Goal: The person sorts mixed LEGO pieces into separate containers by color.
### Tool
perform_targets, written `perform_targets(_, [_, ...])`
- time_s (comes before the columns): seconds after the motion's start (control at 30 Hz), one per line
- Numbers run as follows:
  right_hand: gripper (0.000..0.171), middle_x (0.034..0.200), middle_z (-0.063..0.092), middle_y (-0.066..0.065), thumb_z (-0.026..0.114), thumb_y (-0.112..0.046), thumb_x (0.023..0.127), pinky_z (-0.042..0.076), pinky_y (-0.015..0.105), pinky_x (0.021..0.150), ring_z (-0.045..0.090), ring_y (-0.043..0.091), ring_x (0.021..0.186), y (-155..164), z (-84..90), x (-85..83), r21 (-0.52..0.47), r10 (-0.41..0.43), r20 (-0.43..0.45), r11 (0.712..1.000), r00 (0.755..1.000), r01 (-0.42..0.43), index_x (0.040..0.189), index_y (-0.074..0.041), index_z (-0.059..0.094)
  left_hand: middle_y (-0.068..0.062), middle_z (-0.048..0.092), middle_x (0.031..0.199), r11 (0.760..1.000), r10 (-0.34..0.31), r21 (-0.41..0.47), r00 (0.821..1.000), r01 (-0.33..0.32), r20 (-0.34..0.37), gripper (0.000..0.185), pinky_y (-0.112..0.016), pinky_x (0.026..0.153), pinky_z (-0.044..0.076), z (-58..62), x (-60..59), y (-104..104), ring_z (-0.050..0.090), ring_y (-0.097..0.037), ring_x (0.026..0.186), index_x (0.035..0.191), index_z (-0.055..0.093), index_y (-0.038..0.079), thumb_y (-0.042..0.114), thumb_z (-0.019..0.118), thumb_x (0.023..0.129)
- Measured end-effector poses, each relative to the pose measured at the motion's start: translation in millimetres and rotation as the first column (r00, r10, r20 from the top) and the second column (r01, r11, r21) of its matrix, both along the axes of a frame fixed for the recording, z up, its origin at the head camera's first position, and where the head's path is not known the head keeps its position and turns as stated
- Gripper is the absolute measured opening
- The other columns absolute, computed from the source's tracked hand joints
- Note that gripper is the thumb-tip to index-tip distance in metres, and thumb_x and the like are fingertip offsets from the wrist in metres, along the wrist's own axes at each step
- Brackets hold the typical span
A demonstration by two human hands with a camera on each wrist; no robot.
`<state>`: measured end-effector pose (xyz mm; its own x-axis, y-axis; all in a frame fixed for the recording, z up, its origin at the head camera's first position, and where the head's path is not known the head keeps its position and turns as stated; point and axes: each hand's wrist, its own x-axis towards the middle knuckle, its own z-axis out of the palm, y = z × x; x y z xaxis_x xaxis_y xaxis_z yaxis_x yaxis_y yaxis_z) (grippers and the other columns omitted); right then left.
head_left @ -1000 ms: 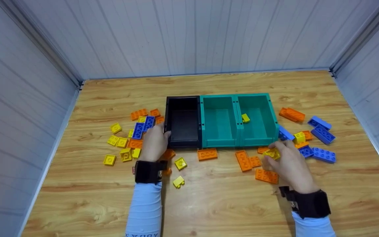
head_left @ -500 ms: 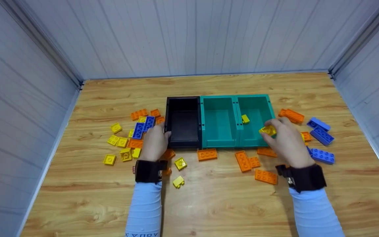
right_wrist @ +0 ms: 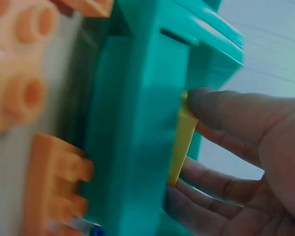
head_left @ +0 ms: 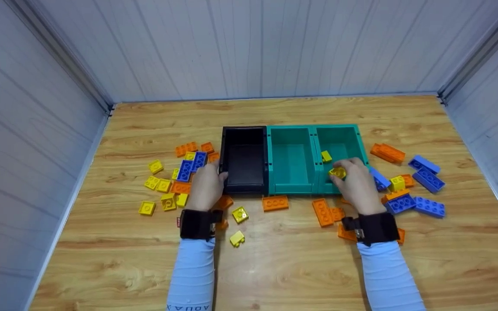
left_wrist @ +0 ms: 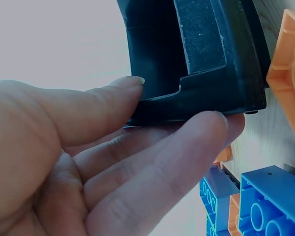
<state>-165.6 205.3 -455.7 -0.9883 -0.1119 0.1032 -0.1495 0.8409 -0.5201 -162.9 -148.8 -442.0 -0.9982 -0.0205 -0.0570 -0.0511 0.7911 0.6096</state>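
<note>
The right hand (head_left: 358,185) pinches a yellow toy brick (head_left: 337,172) over the front part of the right green bin (head_left: 363,149). In the right wrist view that brick (right_wrist: 183,140) sits between thumb and fingers, partly hidden behind the bin's front wall (right_wrist: 147,132). Another yellow brick (head_left: 326,156) lies inside the same bin. At the left, the left hand (head_left: 206,186) grips the side wall of the black bin (head_left: 245,188). The left wrist view has the thumb (left_wrist: 108,101) over the black bin's rim (left_wrist: 162,108) and the fingers against its outside.
A middle green bin (head_left: 293,188) stands between the other two. Yellow, orange and blue bricks (head_left: 184,170) lie left of the bins. More blue bricks (head_left: 429,180) and orange bricks (head_left: 388,153) are at the right. Several orange bricks (head_left: 275,203) lie in front.
The right hand has carried the yellow brick up and leftward from the tabletop beside the bins to inside the right green bin. The left hand keeps its grip on the black bin.
</note>
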Motion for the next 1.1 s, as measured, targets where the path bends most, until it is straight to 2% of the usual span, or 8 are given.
perform_targets(0.23, [0.029,0.118,0.057,0.028,0.068,-0.011,0.094,0.048,0.057,0.087,0.056,0.043,0.105,-5.6,-10.4,-0.8,-0.005,-0.046,-0.007,0.999,0.999,0.046,0.119,0.003,0.067,-0.025,0.061,0.128,1.000,0.005,0.026,1.000,-0.005,-0.005,0.044,-0.047,0.092,0.052,0.1,1.2,1.0,0.061,-0.037,0.114,0.139,0.052,-0.006,0.011,0.061,0.099])
perform_targets(0.53, [0.028,0.117,0.058,0.027,0.064,-0.015,0.097,0.047,0.057,0.086,0.056,0.043,0.105,-4.9,-11.6,-0.4,0.006,-0.021,0.016,1.000,1.000,0.020,0.119,0.002,0.067,-0.025,0.060,0.129,1.000,0.010,0.024,1.000,-0.010,-0.001,0.044,-0.047,0.091,0.052,-0.1,1.4,0.6,0.061,-0.036,0.113,0.139,0.052,-0.007,0.012,0.060,0.100])
perform_targets(0.7, [0.028,0.118,0.059,0.027,0.066,-0.012,0.096,0.047,0.057,0.088,0.056,0.044,0.107,-2.2,1.2,5.4,-0.014,0.005,-0.043,1.000,0.999,-0.005,0.119,0.003,0.067,-0.024,0.061,0.129,1.000,0.012,0.022,1.000,-0.012,0.006,0.044,-0.046,0.091,0.052,-0.1,0.9,0.5,0.062,-0.035,0.113,0.139,0.052,-0.006,0.012,0.060,0.100])
perform_targets(0.87, [0.025,0.112,0.064,0.024,0.068,-0.010,0.094,0.050,0.053,0.079,0.060,0.039,0.097,2.5,22.2,19.4,-0.011,0.061,-0.071,0.998,0.996,-0.062,0.117,0.002,0.068,-0.022,0.063,0.126,1.000,0.009,0.028,1.000,-0.009,0.005,0.043,-0.045,0.087,0.054,-0.2,0.2,2.3,0.064,-0.033,0.109,0.139,0.052,-0.004,0.012,0.060,0.100])
perform_targets(0.97, [0.023,0.107,0.067,0.021,0.070,-0.010,0.093,0.051,0.049,0.076,0.063,0.035,0.092,3.2,32.0,28.9,0.022,0.125,-0.025,0.992,0.992,-0.124,0.114,0.001,0.069,-0.022,0.064,0.125,1.000,0.016,0.023,1.000,-0.016,0.002,0.043,-0.044,0.086,0.054,-0.5,0.3,2.3,0.065,-0.032,0.106,0.139,0.053,-0.003,0.012,0.060,0.100])
perform_targets(1.1, [0.024,0.107,0.069,0.017,0.070,-0.013,0.093,0.054,0.047,0.077,0.066,0.031,0.091,0.9,38.5,39.1,0.046,0.197,0.098,0.978,0.976,-0.202,0.114,-0.001,0.070,-0.022,0.064,0.125,1.000,0.019,0.014,1.000,-0.019,-0.002,0.043,-0.043,0.082,0.055,-1.3,1.4,1.9,0.067,-0.032,0.102,0.139,0.053,-0.003,0.012,0.060,0.100])
